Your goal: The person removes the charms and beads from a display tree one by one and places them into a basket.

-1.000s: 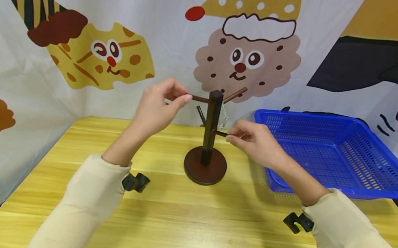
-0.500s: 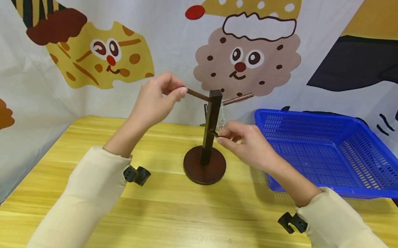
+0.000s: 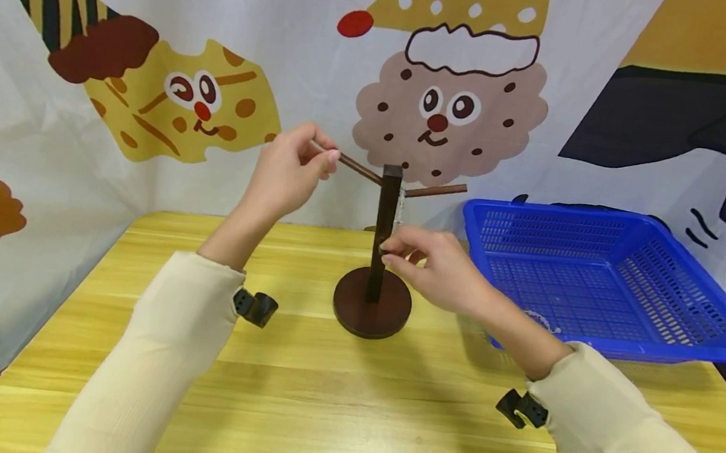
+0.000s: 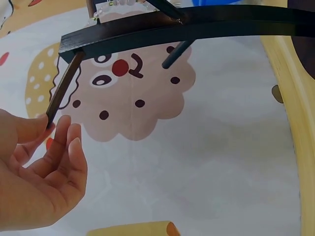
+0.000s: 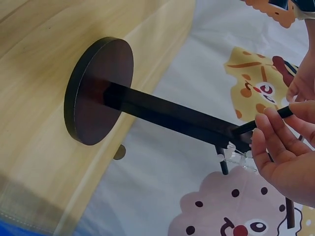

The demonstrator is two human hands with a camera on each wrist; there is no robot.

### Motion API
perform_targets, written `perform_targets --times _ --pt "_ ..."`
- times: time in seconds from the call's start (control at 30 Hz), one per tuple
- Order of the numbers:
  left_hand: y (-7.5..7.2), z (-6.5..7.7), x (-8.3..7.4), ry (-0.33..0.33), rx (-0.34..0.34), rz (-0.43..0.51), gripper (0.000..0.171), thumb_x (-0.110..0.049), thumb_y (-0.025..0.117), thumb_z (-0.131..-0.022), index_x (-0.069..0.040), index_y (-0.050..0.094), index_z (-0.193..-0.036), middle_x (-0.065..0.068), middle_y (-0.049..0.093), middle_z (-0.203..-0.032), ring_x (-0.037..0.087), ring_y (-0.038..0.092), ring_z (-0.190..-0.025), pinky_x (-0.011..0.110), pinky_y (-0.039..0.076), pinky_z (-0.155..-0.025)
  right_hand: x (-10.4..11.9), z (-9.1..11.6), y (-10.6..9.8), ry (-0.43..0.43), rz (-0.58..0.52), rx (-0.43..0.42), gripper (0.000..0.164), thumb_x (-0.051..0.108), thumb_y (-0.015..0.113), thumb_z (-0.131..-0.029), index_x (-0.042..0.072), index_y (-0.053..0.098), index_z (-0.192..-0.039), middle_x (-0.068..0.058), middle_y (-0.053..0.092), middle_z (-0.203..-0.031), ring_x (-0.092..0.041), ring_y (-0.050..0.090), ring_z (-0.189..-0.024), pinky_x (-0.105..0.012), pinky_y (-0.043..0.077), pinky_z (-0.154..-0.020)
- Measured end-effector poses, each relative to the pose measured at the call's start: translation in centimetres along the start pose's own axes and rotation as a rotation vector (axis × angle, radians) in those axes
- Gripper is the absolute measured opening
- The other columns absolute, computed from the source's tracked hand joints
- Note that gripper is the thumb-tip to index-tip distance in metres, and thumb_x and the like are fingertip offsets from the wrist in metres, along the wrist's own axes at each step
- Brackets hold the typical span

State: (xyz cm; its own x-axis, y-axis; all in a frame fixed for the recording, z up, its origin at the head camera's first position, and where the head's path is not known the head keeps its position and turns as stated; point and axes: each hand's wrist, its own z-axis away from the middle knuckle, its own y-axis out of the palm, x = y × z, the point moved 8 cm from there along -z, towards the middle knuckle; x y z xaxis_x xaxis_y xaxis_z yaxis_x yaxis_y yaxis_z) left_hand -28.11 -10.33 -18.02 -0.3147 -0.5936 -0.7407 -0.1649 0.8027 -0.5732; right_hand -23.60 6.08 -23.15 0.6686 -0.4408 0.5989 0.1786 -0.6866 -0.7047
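Note:
A dark brown wooden stand (image 3: pixel 387 218) with a square post, round base and several pegs stands upright on the table. My left hand (image 3: pixel 289 169) pinches the end of its upper left peg (image 4: pixel 64 93) between thumb and finger. Lower down, my right hand (image 3: pixel 435 265) holds the tip of another peg (image 5: pixel 253 127), which points towards me and is mostly covered by the fingers in the head view. A clear beaded bracelet (image 5: pixel 238 156) hangs by the post from the upper right peg (image 3: pixel 437 190). Another peg (image 4: pixel 177 55) sticks out at the back.
To the right is a blue plastic basket (image 3: pixel 598 350), with a beaded bracelet (image 3: pixel 542 321) inside, partly behind the right forearm. The pale wooden table (image 3: pixel 342 411) ends at a cartoon-printed cloth (image 3: pixel 325 88) just behind the stand.
The stand has turned about its post: the upper right peg swung out to the right and the back peg went behind the post. My left hand moved slightly back, my right hand left.

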Motion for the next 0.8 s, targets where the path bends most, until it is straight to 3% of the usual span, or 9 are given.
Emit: perform_targets --times 0.5,0.8 --pt "0.37 -0.65 0.09 -0.031 0.024 -0.007 0.015 -0.019 0.052 -0.094 -0.006 0.057 -0.100 0.010 0.065 -0.087 0.020 0.059 -0.078 0.031 0.039 -0.062 -0.04 -0.10 0.46 0.040 -0.010 0.036 0.005 0.002 0.062 -0.085 0.004 0.064 -0.090 -0.003 0.064 -0.084 -0.016 0.059 -0.080 -0.032 0.048 -0.070" --pt "0.42 -0.57 0.06 -0.034 0.030 -0.008 0.015 -0.019 0.051 -0.095 -0.007 0.057 -0.101 0.011 0.065 -0.088 0.020 0.060 -0.078 0.031 0.039 -0.061 -0.23 0.00 -0.46 0.077 0.004 0.056 0.011 0.005 0.062 -0.086 0.005 0.066 -0.096 -0.003 0.066 -0.088 -0.013 0.058 -0.081 -0.033 0.047 -0.070"
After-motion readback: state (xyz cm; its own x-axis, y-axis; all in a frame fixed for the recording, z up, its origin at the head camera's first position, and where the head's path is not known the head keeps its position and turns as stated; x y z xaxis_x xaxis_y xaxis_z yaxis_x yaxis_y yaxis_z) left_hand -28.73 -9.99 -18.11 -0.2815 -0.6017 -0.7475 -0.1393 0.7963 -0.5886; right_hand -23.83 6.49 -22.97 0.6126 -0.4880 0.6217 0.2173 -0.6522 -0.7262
